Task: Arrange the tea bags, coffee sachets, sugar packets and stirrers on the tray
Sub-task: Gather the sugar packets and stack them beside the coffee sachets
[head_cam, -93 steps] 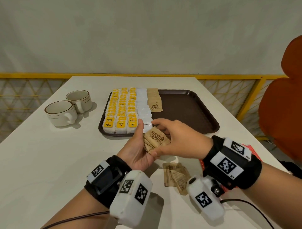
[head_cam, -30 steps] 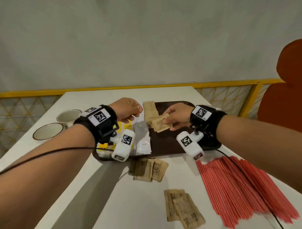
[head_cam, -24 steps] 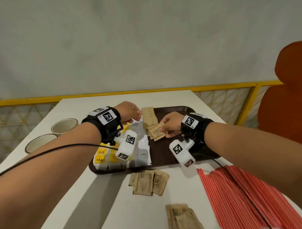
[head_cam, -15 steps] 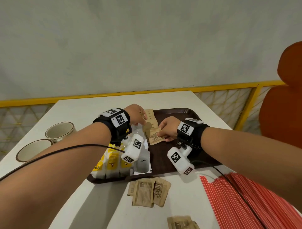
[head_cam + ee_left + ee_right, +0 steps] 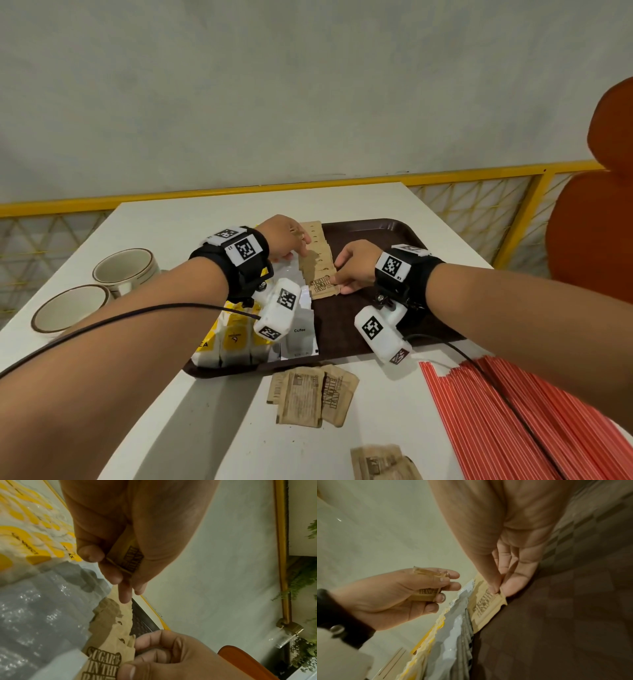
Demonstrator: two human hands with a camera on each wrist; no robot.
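right hand (image 5: 352,265) now pinching sugar packet (image 5: 322,289) flat onto tray (image 5: 376,233), left hand (image 5: 286,236) apparently still gripping spares

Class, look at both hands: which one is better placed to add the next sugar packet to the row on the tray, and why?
Right. The right hand already pinches a sugar packet at the row's near end on the tray. The left hand only holds spare packets above.

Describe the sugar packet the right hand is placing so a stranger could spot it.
Find the dark brown plastic tray. A column of brown paper sugar packets runs down its middle; the nearest one is it. It alone is pinched by the right hand.
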